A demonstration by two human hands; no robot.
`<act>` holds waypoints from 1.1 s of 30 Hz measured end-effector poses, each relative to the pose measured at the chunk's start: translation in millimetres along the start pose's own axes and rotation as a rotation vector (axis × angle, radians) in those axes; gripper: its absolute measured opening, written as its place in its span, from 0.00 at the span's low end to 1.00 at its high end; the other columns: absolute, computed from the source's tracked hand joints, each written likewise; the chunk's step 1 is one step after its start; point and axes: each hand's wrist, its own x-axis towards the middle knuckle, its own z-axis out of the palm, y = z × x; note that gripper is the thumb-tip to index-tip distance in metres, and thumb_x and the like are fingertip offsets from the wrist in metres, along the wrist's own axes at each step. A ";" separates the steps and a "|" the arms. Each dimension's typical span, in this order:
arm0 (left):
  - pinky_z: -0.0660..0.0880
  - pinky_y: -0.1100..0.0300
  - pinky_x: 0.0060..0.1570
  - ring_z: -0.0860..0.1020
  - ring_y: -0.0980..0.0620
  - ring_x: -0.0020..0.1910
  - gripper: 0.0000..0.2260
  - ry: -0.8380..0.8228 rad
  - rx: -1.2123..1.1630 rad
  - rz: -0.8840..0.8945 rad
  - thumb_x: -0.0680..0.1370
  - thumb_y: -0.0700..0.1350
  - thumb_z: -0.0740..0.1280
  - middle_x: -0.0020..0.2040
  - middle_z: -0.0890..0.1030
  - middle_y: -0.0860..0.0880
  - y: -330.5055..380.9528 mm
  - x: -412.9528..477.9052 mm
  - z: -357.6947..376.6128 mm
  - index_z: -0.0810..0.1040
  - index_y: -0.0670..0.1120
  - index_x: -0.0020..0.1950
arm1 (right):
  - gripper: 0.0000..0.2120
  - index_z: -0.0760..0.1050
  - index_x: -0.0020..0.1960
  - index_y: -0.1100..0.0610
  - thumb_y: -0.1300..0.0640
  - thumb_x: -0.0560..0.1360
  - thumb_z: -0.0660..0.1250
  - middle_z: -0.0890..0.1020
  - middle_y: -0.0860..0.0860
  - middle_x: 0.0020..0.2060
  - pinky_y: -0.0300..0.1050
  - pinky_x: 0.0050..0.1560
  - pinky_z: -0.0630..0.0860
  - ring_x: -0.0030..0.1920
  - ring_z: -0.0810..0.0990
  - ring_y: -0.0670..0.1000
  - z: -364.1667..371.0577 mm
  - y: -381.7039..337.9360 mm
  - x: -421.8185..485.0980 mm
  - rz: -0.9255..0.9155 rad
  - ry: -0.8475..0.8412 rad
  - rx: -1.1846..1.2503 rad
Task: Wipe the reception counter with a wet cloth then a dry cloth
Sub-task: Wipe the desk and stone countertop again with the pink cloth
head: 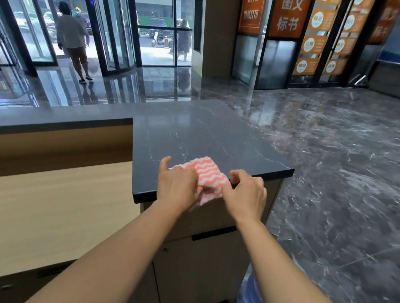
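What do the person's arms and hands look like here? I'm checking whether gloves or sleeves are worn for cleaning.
Both forearms are bare as far as the frame shows them: no sleeves in view. The left hand and right hand have no gloves, and no rings, watch or bracelet show on the visible sides of the hands and wrists.
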 end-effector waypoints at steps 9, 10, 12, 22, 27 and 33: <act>0.48 0.50 0.71 0.78 0.51 0.40 0.17 0.016 0.056 -0.070 0.78 0.58 0.58 0.35 0.79 0.52 1.5 -15.6 -7.5 0.78 0.51 0.38 | 0.25 0.64 0.61 0.53 0.51 0.70 0.72 0.75 0.54 0.58 0.52 0.66 0.65 0.64 0.70 0.58 11.8 -13.1 -2.5 0.417 -0.301 0.266; 0.48 0.49 0.71 0.78 0.51 0.39 0.17 0.014 0.062 -0.075 0.79 0.58 0.58 0.34 0.79 0.52 2.6 -17.2 -8.7 0.78 0.51 0.37 | 0.22 0.65 0.57 0.52 0.53 0.69 0.73 0.76 0.51 0.53 0.54 0.66 0.67 0.61 0.73 0.57 15.9 -11.5 -2.6 0.432 -0.315 0.333; 0.49 0.49 0.71 0.77 0.52 0.37 0.18 0.004 0.076 -0.074 0.79 0.59 0.57 0.33 0.78 0.52 4.1 -20.8 -10.1 0.76 0.51 0.35 | 0.15 0.70 0.52 0.53 0.56 0.69 0.73 0.77 0.49 0.44 0.55 0.61 0.73 0.53 0.77 0.55 20.4 -10.2 -4.4 0.410 -0.331 0.424; 0.58 0.49 0.61 0.74 0.48 0.53 0.12 0.071 -0.148 0.010 0.72 0.52 0.62 0.50 0.78 0.51 0.8 -4.1 -32.1 0.77 0.53 0.53 | 0.06 0.74 0.32 0.54 0.61 0.66 0.69 0.75 0.48 0.27 0.49 0.46 0.73 0.35 0.74 0.52 -12.3 -8.3 9.7 0.280 -0.210 0.423; 0.56 0.46 0.66 0.57 0.45 0.74 0.32 -0.215 -0.342 0.238 0.72 0.52 0.68 0.77 0.57 0.50 18.1 19.3 -32.5 0.61 0.58 0.74 | 0.11 0.73 0.29 0.53 0.64 0.67 0.69 0.73 0.45 0.24 0.48 0.45 0.71 0.34 0.73 0.51 -41.1 5.1 21.1 0.182 -0.183 0.349; 0.60 0.53 0.49 0.74 0.48 0.50 0.11 -0.178 -0.340 0.294 0.71 0.56 0.69 0.40 0.76 0.54 61.2 37.5 -38.5 0.71 0.50 0.40 | 0.12 0.71 0.29 0.55 0.68 0.66 0.67 0.72 0.49 0.26 0.44 0.36 0.68 0.34 0.71 0.51 -83.1 38.7 23.1 0.176 -0.073 0.347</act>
